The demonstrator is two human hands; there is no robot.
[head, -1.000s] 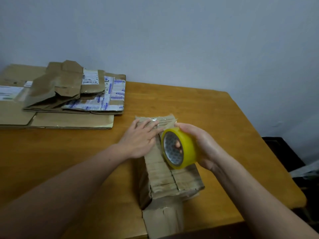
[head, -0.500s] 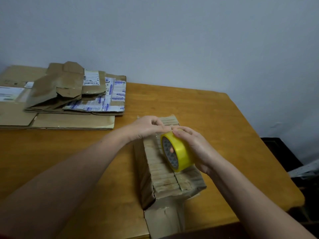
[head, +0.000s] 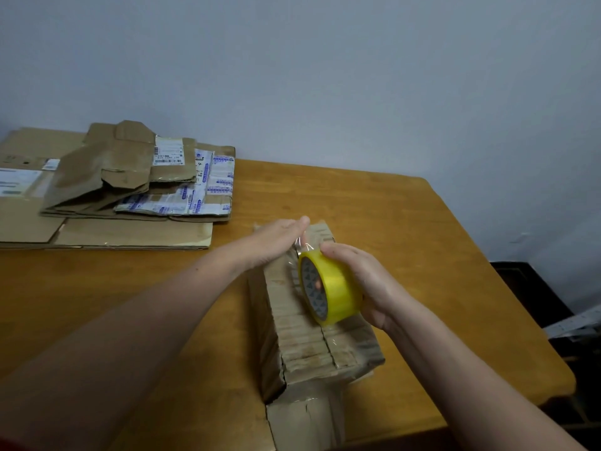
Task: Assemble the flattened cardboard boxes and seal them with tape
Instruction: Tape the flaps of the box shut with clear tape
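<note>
An assembled brown cardboard box [head: 312,340] lies on the wooden table [head: 422,242], its long top face toward me. My right hand [head: 367,284] grips a yellow roll of clear tape [head: 328,284] standing on edge on the box top. A short strip of clear tape runs from the roll toward the box's far end. My left hand [head: 279,236] lies flat with straight fingers, pressing the far end of the box top beside that strip. A loose flap [head: 305,421] hangs at the box's near end.
A pile of flattened cardboard boxes [head: 130,183] with printed labels lies at the table's back left. A grey wall rises behind the table. The table's right edge drops to a dark floor area [head: 533,294].
My left hand has gone from pinching the tape end to lying flat, slid toward the box's far end. The tape roll has stayed in roughly the same place on the box top.
</note>
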